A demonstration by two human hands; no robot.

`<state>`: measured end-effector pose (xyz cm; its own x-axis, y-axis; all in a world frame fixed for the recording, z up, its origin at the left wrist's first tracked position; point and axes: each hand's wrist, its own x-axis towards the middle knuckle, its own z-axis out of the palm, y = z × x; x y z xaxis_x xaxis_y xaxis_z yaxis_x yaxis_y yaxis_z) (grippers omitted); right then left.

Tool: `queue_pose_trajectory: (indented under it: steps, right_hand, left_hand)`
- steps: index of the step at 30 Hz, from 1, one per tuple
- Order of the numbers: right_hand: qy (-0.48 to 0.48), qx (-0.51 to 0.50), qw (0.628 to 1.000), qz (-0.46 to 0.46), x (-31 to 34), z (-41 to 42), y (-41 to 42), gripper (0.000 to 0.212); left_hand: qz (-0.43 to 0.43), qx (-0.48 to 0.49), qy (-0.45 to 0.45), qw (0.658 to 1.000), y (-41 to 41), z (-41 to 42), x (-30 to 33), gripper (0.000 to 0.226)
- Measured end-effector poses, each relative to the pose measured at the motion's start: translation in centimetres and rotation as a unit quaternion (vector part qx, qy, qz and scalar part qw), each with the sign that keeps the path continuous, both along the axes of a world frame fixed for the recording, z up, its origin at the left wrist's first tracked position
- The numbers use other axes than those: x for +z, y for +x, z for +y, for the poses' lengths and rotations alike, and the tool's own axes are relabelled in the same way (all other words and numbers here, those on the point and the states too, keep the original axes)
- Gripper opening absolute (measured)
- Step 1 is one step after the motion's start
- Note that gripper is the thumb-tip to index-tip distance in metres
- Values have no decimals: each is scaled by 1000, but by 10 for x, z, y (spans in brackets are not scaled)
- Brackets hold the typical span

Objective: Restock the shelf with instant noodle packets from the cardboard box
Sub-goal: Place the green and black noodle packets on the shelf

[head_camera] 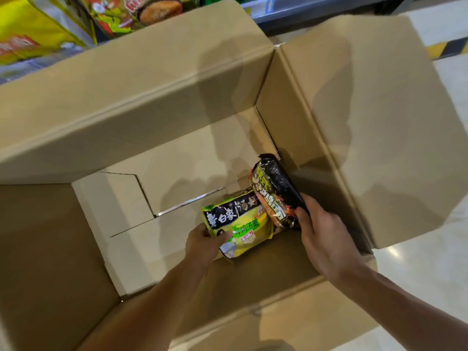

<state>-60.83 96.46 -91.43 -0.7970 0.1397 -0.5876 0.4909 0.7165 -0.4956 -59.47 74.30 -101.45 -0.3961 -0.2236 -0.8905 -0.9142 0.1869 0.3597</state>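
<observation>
Shop floor, cardboard box (141, 102) nearly empty: left hand (202, 245) pinches yellow-green noodle packet (240, 229), right hand (321, 239) clamps black noodle packet (276, 193), probably lifting both for one shelf (291, 11) trip.

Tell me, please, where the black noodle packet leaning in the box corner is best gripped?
Probably by its near lower end, coming from above on the right. The black packet stands tilted against the box wall, so that end faces up towards the right hand, which already grips it there; the yellow packet blocks the left.
</observation>
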Motion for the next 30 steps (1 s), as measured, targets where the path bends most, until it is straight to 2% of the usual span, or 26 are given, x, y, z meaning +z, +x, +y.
queue_pose_trajectory:
  steps: [6,12,15,18,21,30]
  right_hand:
    - [-27,25,999,-7,47,-5,-6,40]
    - [-107,35,992,63,139,-22,-19,35]
    - [-160,39,984,70,207,-37,-31,37]
    - [-129,38,987,88,276,-52,-41,41]
    - [-117,37,988,96,352,-66,-45,55]
    - [-178,-24,970,162,605,-123,-18,26]
  left_hand:
    - [95,-1,-43,995,-1,-29,67,31]
    - [221,28,-32,974,-38,-87,185,26]
    - [258,43,-19,965,-53,-120,260,28]
    - [298,43,-11,954,-66,-147,347,29]
    - [344,20,-23,938,-72,-173,444,27]
    - [454,-26,-34,890,-59,-226,720,19]
